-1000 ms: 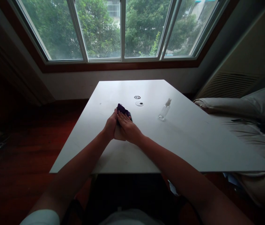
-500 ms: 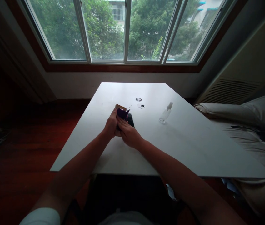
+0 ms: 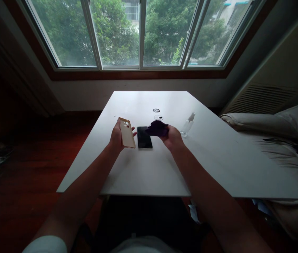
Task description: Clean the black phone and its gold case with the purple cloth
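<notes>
My left hand holds a beige phone case upright above the white table; the case shows camera cut-outs near its top. A black phone lies flat on the table, screen up, between my two hands. My right hand grips a crumpled dark purple cloth just right of the phone and a little above it. A small clear spray bottle lies on the table to the right of my right hand.
Two small round caps or rings sit on the table beyond the phone. A bed with pale bedding stands along the table's right side. A wide window fills the far wall. Dark wooden floor lies to the left.
My hands have come apart. The left hand has lifted the beige case to the left, the right hand has carried the purple cloth to the right, and the black phone now lies uncovered.
</notes>
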`<state>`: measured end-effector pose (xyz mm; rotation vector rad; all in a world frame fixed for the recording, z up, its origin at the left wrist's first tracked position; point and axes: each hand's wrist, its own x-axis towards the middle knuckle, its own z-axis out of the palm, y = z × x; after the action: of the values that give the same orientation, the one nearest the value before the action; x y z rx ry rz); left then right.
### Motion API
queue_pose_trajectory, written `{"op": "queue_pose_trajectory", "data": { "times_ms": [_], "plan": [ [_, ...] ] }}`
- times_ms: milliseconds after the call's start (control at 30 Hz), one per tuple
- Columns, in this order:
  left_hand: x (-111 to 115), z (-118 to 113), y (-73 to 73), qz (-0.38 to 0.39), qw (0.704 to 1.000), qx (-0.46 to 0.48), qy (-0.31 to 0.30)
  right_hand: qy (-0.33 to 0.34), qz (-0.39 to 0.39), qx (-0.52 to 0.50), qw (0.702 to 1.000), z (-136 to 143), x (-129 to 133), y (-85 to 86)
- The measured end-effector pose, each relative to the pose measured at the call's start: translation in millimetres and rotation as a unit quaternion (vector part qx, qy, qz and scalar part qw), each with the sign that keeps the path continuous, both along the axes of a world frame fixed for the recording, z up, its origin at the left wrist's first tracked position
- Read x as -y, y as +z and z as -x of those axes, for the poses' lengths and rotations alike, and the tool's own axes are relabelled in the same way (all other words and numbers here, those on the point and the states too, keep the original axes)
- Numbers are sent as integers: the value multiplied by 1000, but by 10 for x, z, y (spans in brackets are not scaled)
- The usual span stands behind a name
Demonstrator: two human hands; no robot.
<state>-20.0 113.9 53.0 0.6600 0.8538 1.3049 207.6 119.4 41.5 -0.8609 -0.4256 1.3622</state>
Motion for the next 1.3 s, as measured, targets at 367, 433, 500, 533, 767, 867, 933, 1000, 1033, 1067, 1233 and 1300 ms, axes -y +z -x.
{"op": "queue_pose_trajectory", "data": {
  "times_ms": [367,433,500,533,767,867,933,1000,1033,1067,1233,1300],
  "plan": [
    [69,-62,41,84,986,11,-142,-129,-18,154,979,-184,-36,-43],
    [121,-114,50,107,979,-14,-170,-128,-108,312,935,15,88,-38],
    [169,-164,38,106,977,-36,-180,-54,-204,420,883,201,212,-61],
    [188,-186,27,93,979,-45,-173,-2,-246,464,851,279,266,-79],
    [257,-228,9,0,987,-111,-120,51,-295,548,781,378,345,-120],
    [272,-239,8,-37,981,-147,-118,-28,-249,492,834,293,282,-100],
    [279,-257,-22,-75,973,-180,-121,-21,-210,468,858,254,248,-106],
    [288,-275,-66,-131,958,-237,-98,2,-190,475,859,242,237,-125],
    [294,-282,-86,-163,945,-273,-79,8,-190,481,856,245,239,-134],
    [302,-287,-103,-193,929,-309,-59,10,-195,485,852,254,247,-142],
    [338,-287,-118,-272,868,-415,23,-5,-225,477,850,310,318,-110],
    [347,-289,-111,-279,858,-428,53,-18,-232,483,844,322,354,-68]
  ]
}}
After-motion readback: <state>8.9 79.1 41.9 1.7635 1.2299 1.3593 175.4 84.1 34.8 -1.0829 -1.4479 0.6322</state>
